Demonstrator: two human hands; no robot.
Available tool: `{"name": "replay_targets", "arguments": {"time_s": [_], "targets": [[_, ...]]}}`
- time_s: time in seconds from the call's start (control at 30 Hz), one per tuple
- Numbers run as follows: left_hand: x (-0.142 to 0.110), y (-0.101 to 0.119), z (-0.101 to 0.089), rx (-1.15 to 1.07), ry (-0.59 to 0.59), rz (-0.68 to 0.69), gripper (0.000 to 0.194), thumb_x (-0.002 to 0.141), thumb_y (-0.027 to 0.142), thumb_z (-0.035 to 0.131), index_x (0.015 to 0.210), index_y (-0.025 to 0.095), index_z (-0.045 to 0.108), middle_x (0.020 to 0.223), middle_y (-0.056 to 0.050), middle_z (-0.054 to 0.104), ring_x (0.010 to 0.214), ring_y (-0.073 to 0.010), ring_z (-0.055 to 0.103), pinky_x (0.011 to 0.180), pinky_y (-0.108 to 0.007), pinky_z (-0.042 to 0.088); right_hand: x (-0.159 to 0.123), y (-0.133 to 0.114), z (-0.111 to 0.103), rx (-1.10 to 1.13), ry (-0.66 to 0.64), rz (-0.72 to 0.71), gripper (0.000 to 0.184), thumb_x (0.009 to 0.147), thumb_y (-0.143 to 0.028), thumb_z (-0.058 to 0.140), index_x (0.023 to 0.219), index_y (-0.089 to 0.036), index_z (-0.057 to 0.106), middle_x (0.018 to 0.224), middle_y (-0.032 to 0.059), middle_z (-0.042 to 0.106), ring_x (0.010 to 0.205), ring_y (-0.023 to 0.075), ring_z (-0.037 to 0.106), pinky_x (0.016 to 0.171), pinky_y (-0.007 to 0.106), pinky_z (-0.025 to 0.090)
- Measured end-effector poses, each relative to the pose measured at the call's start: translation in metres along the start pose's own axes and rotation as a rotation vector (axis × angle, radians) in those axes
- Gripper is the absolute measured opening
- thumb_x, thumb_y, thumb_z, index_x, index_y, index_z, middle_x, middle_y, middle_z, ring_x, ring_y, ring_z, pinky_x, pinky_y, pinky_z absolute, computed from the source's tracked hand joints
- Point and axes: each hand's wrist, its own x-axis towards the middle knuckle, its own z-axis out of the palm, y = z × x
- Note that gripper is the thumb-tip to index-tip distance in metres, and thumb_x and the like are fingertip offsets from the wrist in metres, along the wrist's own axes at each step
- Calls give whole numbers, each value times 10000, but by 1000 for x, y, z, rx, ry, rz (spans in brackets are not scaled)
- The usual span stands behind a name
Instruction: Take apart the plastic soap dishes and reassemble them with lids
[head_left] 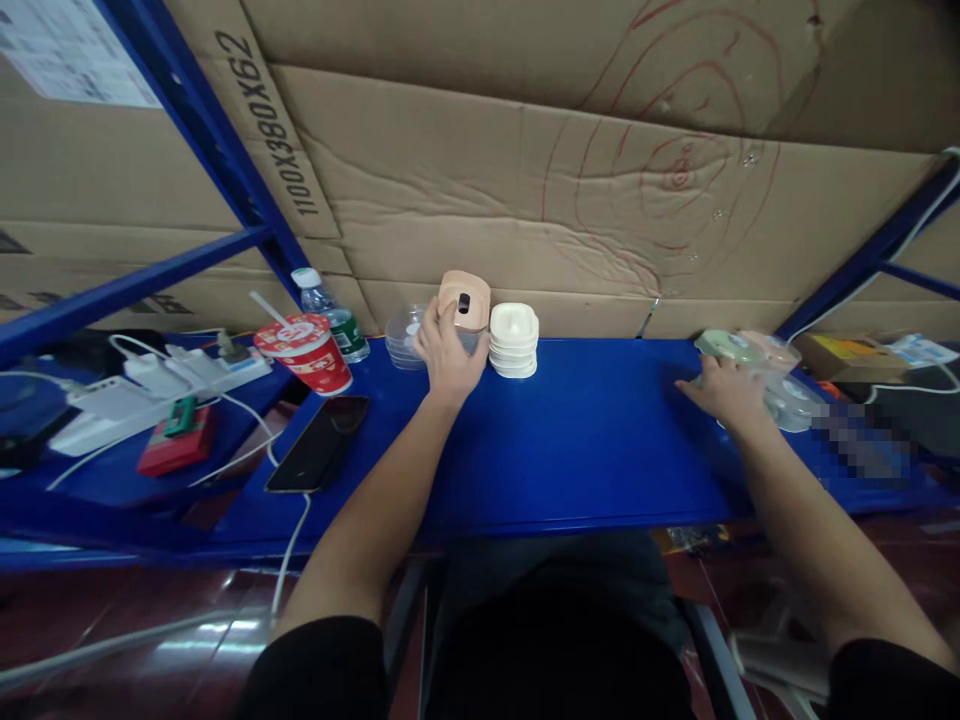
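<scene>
My left hand point(452, 355) is closed round a small clear container with a peach lid point(469, 290) that has a dark oval opening. Just right of it stands a stack of cream square lids point(514, 340). Clear nested containers point(403, 338) sit to its left, partly behind my fingers. On the right side of the table, my right hand point(724, 392) has its thumb and fingers spread over a green lid point(729, 345). Beside it are a second peach lid point(776, 352) and clear containers point(793, 402). My palm hides what lies under it.
A red paper cup with a straw point(307, 350), a water bottle point(334, 318) and a black phone point(319, 445) occupy the left of the blue table point(577, 450). Further left lie a white power strip point(157, 400) and cables. Cardboard point(450, 170) walls the back.
</scene>
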Motion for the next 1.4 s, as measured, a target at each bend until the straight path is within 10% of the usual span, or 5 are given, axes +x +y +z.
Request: {"name": "replay_targets", "arguments": {"time_s": [0.13, 0.5, 0.93, 1.17, 1.4], "targets": [[-3, 6, 1, 26, -10, -3, 769, 884, 405, 783, 1566, 158, 528, 1713, -274, 422, 1590, -474, 396, 1281, -687, 280, -14, -7, 7, -31, -82, -45, 709, 993, -667, 554, 1507, -181, 596, 1588, 285, 567, 1413, 542, 550, 1035, 746, 489], [-1, -7, 0, -1, -18, 4, 769, 884, 451, 763, 1561, 176, 523, 1704, -289, 423, 1597, -477, 395, 1273, -703, 277, -15, -137, -25, 249, -62, -593, 795, 918, -594, 752, 1611, -270, 537, 1789, 178, 381, 1627, 503, 360, 1220, 777, 391], [-4, -7, 4, -81, 155, 183, 756, 898, 518, 721, 1535, 151, 546, 1633, -265, 512, 1549, -443, 447, 1276, -634, 290, -1, -103, -5, 555, -161, -634, 940, 800, -511, 853, 1635, -223, 531, 1705, 197, 491, 1542, 445, 515, 1250, 636, 452], [-27, 24, 11, -72, 10, 468, 434, 938, 435, 702, 1330, 250, 705, 1552, -174, 625, 1503, -430, 507, 1222, -627, 322, -4, -114, -15, 949, 60, -697, 629, 850, -557, 822, 1400, -266, 726, 1499, 133, 697, 1397, 370, 657, 1181, 601, 528], [-45, 51, 6, -88, -221, 829, 330, 981, 357, 725, 1311, 347, 735, 1594, -75, 633, 1443, -341, 592, 1227, -563, 338, -25, -132, -27, 1429, -196, -624, 611, 827, -710, 828, 1233, -255, 796, 1230, 78, 836, 1094, 295, 805, 930, 463, 671]]}}
